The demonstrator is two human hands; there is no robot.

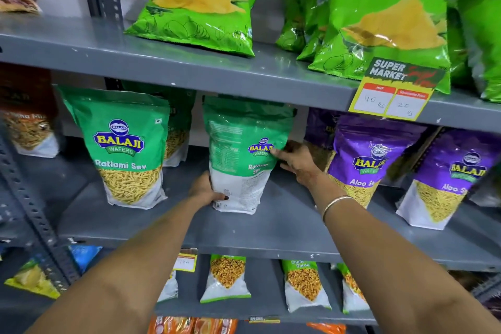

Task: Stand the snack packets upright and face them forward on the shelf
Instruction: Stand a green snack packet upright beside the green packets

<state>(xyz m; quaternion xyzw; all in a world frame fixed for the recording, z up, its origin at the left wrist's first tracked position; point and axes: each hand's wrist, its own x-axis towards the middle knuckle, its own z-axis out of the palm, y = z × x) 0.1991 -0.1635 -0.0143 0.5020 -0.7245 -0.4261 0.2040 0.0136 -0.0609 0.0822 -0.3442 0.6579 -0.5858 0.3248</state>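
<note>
A green Ratlami Sev packet point(241, 154) stands upright mid-way along the middle grey shelf point(271, 225), its printed back side towards me. My left hand point(204, 188) grips its lower left edge. My right hand point(294, 160) holds its right side at mid-height, fingers against the packet. Another green Ratlami Sev packet point(124, 146) stands upright to the left, front facing me. Two purple Aloo Sev packets point(368, 154) point(450, 179) stand to the right, front forward, leaning slightly.
Light green Crunchem chip bags point(206, 5) point(385, 16) lean back on the top shelf above a yellow price tag point(393, 92). Small Chana packets point(226, 278) stand on the shelf below. A perforated steel upright point(35, 214) runs down the left.
</note>
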